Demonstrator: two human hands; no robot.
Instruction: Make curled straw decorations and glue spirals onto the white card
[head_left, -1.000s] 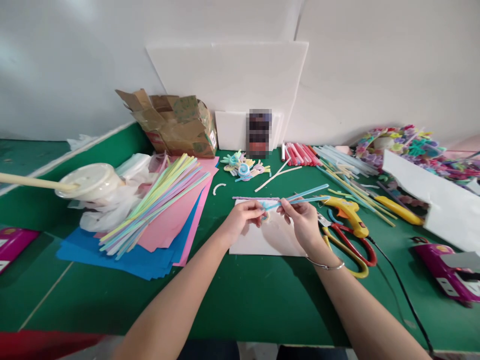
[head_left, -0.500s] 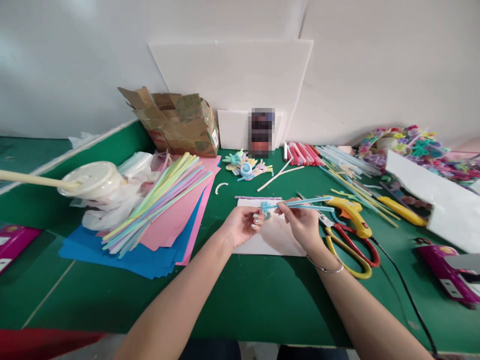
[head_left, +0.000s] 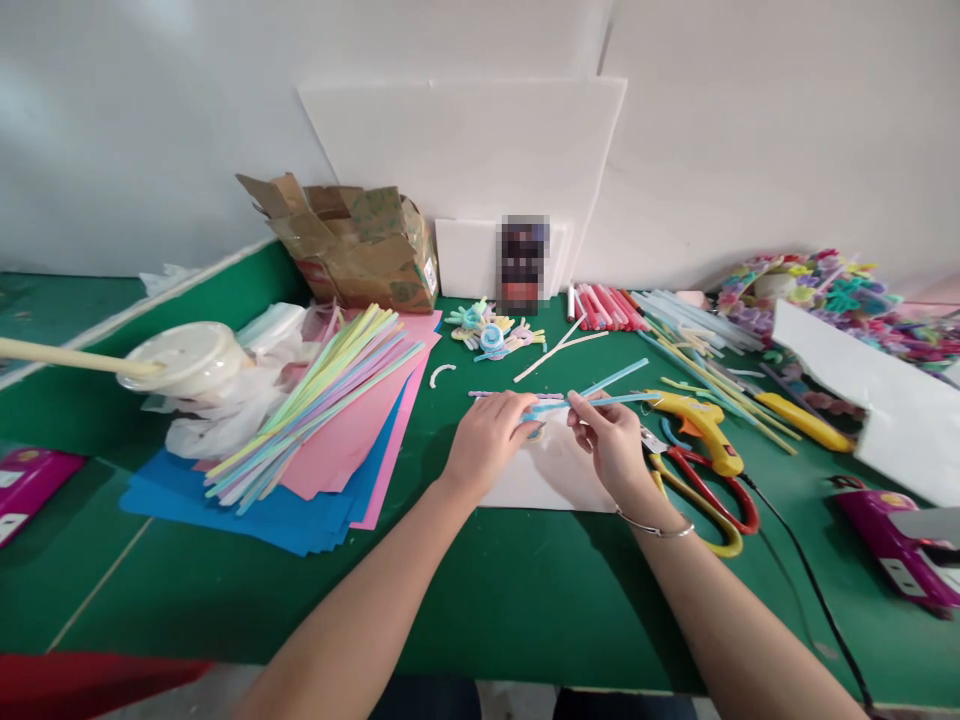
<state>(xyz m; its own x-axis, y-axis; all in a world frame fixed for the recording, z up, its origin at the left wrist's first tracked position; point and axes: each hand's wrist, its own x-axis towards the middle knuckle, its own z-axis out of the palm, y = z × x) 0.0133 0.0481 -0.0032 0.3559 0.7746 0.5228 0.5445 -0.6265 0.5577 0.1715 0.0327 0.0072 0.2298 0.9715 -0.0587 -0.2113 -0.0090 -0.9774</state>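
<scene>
Over a white sheet [head_left: 551, 480], both hands hold light-blue pipe cleaners [head_left: 621, 377]. My left hand [head_left: 487, 440] is closed on their left end, with its back turned up and most of that end covered. A small part of a curled piece shows under its fingertips. My right hand [head_left: 611, 445] pinches the strands a little to the right, and two free ends fan out past it toward the glue gun [head_left: 705, 420]. Behind the hands, a purple twisted pipe cleaner [head_left: 484, 394] lies along the sheet's far edge.
Scissors [head_left: 709, 500] and the corded glue gun lie close to my right hand. On the left, pastel pipe cleaners [head_left: 322, 390] rest on coloured sheets [head_left: 255, 520]. Finished curled pieces [head_left: 491, 338] sit behind, near a cardboard box [head_left: 367, 250] and a blurred-out phone-like object [head_left: 523, 265].
My left hand has rolled over from palm-side showing to back up, covering the curled blue end. The two blue free ends have spread apart beyond my right hand.
</scene>
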